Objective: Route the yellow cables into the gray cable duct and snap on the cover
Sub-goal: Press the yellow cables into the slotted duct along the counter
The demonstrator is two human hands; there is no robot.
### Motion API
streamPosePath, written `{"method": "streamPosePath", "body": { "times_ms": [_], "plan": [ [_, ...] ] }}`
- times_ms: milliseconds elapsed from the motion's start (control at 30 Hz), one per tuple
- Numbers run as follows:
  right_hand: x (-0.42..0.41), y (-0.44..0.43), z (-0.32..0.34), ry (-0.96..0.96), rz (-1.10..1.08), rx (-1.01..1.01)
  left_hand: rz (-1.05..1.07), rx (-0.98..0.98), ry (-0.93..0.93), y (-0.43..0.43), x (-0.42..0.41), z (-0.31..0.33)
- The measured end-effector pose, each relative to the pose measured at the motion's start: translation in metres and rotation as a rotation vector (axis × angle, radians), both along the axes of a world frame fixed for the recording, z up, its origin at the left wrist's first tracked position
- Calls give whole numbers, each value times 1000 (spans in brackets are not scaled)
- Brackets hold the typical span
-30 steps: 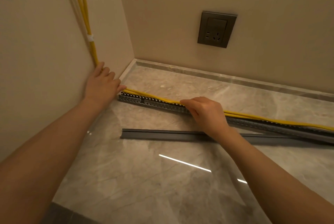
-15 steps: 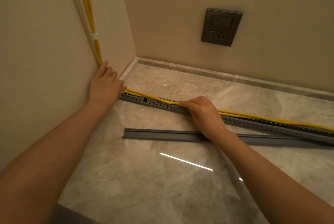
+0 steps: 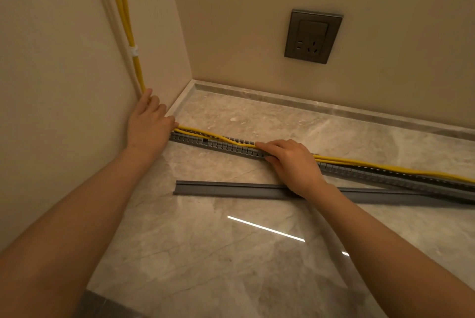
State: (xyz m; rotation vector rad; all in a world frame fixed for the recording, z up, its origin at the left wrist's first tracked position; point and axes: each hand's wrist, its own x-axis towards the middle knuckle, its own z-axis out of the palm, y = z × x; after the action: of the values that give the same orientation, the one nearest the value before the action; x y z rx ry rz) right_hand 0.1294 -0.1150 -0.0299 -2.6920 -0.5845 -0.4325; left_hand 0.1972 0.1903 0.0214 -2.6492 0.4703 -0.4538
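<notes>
Item 1. Yellow cables [image 3: 385,169], two, run side by side. They come down the left wall [image 3: 51,60], where a white clip [image 3: 133,51] binds them, turn at the wall's foot and run off to the right along the floor. From the left end to the middle they lie along the top of the duct, partly sunk between its slotted walls. Right of the middle they ride on the duct's far edge, not seated.

Item 2. Gray cable duct [image 3: 205,141], slotted, open on top. It lies flat on the floor, its left end against the left wall, and runs to the right edge of the view.

Item 3. Cover [image 3: 231,187], a plain gray strip. It lies loose on the floor just near of the duct, apart from it at the left and closing on it toward the right. The right forearm crosses over it.

Item 4. Left hand [image 3: 149,125]. Fingers straight and together, laid flat against the left wall over the foot of the cables' downward run. The thumb reaches to where the cables meet the duct's left end. It grasps nothing.

Item 5. Right hand [image 3: 290,161], at mid-duct. Fingers bent down over the cables, thumb set against the duct's near wall, so that cables and duct are pinched between them.

Item 6. Floor [image 3: 231,253], polished gray marble, carrying a bright streak of reflected light [image 3: 266,228].

Item 7. Skirting [image 3: 308,104], matching stone, along the far wall's foot.

Item 8. Wall socket [image 3: 313,36], dark gray plate, on the far wall above the skirting.
</notes>
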Motion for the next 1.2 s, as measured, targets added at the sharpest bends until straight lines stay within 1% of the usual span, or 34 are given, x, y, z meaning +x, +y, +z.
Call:
{"method": "streamPosePath", "body": {
  "times_ms": [200,333,433,500,533,600,633,767,900,1000,1133,1200],
  "plan": [
    [-1,-19,4,19,14,-22,12,-25,-2,0,1,-4],
    [-2,-21,-2,-18,-10,-51,37,-37,-18,-1,5,-8],
    [-4,-19,-7,-65,-33,-58,88,-11,19,-4,-1,-14],
    [-5,-19,-9,-75,-39,-67,112,-92,15,-12,-8,-26],
    [-5,-19,-9,-72,-40,-67,109,-171,15,-17,-12,-30],
    [-5,-19,-10,-67,-42,-60,106,-298,48,-24,-22,-38],
    [-5,-19,-10,-64,-44,-55,92,-330,69,-26,-26,-42],
    [-5,-18,-9,-55,-59,-44,49,-410,189,-29,-40,-47],
    [-6,-18,-11,-63,-70,-55,82,-451,272,-37,-46,-44],
    [-6,-18,-12,-66,-72,-51,119,-446,253,-42,-49,-38],
    [-6,-17,-11,-73,-77,-44,98,-451,157,-48,-54,-34],
    [-6,-17,-12,-73,-76,-32,82,-408,142,-52,-52,-35]
  ]
}}
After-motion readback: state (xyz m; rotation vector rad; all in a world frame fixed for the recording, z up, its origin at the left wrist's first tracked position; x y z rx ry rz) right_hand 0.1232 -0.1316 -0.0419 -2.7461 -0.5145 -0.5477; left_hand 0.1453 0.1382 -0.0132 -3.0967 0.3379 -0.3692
